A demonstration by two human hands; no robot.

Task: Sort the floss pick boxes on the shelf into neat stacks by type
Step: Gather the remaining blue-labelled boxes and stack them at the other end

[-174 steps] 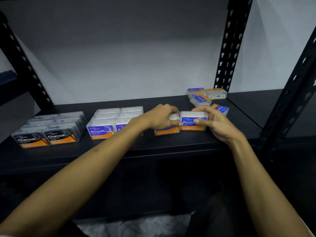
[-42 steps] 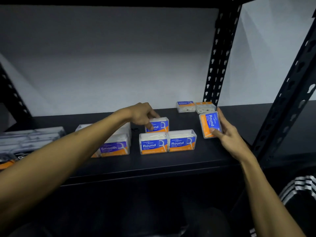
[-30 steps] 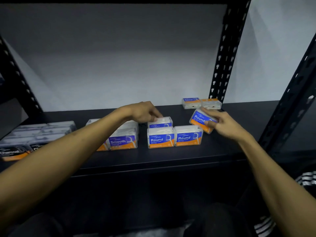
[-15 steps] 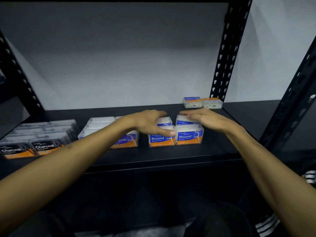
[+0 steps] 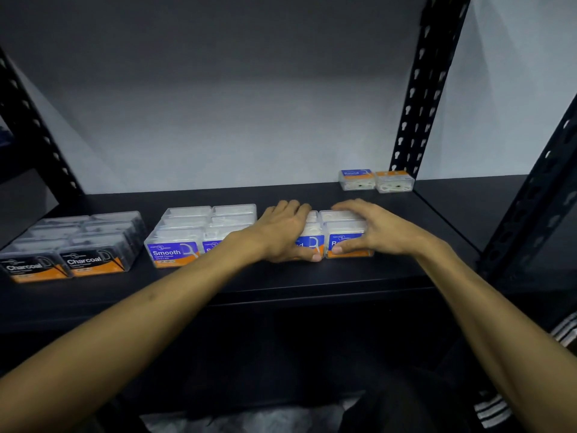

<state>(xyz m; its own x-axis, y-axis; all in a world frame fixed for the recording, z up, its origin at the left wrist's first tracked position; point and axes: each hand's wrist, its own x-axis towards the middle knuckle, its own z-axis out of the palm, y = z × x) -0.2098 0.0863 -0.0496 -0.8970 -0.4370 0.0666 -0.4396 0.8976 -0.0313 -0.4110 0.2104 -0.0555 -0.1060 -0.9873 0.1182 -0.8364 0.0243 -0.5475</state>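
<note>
Pressing both hands, left (image 5: 285, 234) and right (image 5: 373, 232), around four Round boxes (image 5: 345, 235); two more (image 5: 376, 180) behind.

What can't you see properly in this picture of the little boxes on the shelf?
- Head view: the left hand and right hand cover most of the Round boxes, so their labels are cut short.
- Two small boxes at the back: only "Round" on one is readable; the rest is too small.
- The forearm hides the second Smooth box's label.
- The leftmost Charcoal box is clipped by the picture's edge.
</note>
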